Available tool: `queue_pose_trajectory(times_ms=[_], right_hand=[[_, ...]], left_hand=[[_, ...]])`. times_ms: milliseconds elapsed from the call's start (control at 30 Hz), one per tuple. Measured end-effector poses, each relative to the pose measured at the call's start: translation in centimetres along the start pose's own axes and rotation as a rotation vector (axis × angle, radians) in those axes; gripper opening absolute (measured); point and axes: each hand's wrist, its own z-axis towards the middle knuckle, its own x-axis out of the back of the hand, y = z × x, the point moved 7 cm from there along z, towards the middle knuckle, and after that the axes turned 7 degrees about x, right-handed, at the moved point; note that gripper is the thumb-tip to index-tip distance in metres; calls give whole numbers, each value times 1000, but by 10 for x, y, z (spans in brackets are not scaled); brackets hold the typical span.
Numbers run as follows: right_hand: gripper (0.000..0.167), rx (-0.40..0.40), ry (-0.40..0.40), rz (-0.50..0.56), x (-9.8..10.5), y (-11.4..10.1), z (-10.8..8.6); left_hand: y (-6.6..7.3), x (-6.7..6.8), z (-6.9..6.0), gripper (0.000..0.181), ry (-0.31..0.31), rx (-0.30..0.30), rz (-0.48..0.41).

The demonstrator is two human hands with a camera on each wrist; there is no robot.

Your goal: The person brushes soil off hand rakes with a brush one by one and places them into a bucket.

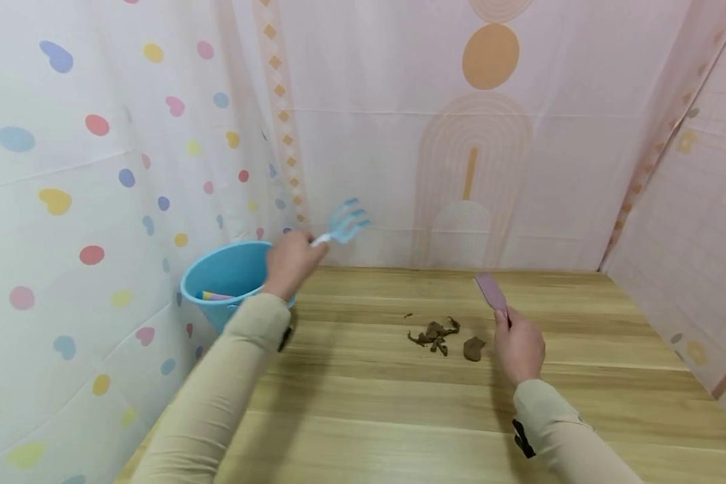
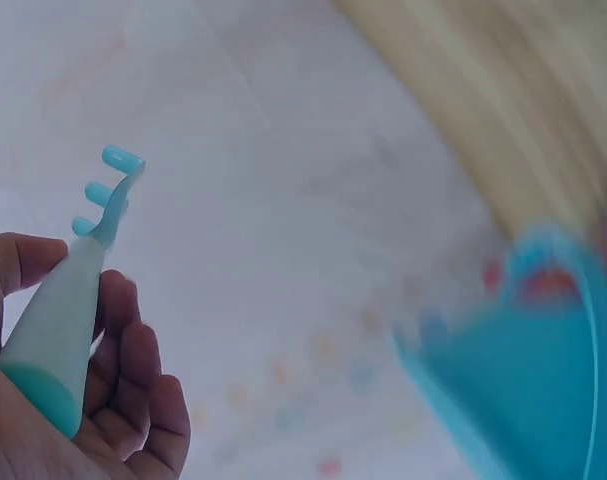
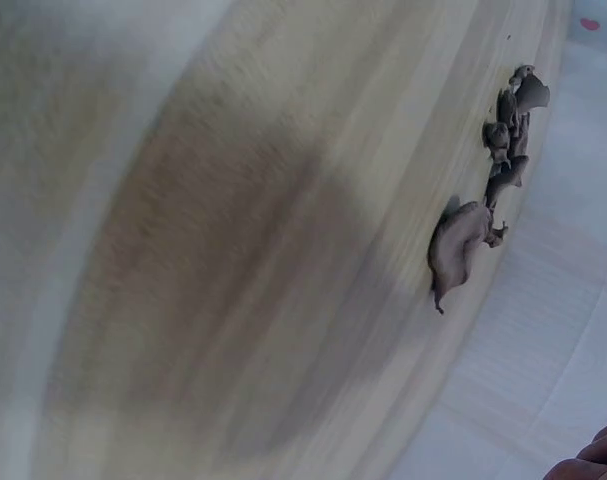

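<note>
My left hand (image 1: 292, 263) grips the pale handle of a small toy rake (image 1: 346, 222) with light blue prongs, raised beside a blue bucket (image 1: 226, 269). In the left wrist view the thumb and fingers curl round the rake's handle (image 2: 63, 325). Over the table's right side, my right hand (image 1: 520, 344) holds a flat purple tool (image 1: 491, 292), its blade pointing up and away; its exact kind is unclear. Just left of that hand lie a brown clay-like lump (image 1: 474, 349) and a heap of brown scraps (image 1: 433, 334). Only a few fingertips (image 3: 593, 458) show in the right wrist view.
A yellow and pink item (image 1: 218, 296) lies inside the bucket at the table's left edge. The wood-grain table (image 1: 363, 417) reaches back to a patterned curtain (image 1: 363, 154). Dotted cloth (image 1: 97, 222) hangs on the left, and another cloth (image 1: 690, 269) borders the right.
</note>
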Motion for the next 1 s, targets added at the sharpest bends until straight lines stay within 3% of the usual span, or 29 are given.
queue_pose_trajectory(times_ms=[100,200,267,400,533,667,833,1000], right_hand=[[39,-23,-7,4,-1,1,-4],[41,-63,-13,0,-2,5,-8],[41,-80,-13,-6,-2,8,-10],[41,-91,-19,-17,-2,11,-13],[41,-68,-16,-23,-1,10,-9],[41,-43,-16,-24,0,8,-7],[42,-53,-45,-20,-2,12,-13],[44,-82,-42,-37,-2,19,-17]], left_hand=[[-29,37,13,34,80,3,87],[-60,65,18,38,114,14,177],[-79,80,19,41,103,35,265],[-113,102,16,44,5,93,373],[-130,115,12,37,-131,131,437],[-134,107,11,26,-204,101,519],[-133,70,15,18,-198,29,642],[-131,38,16,15,-195,20,619]])
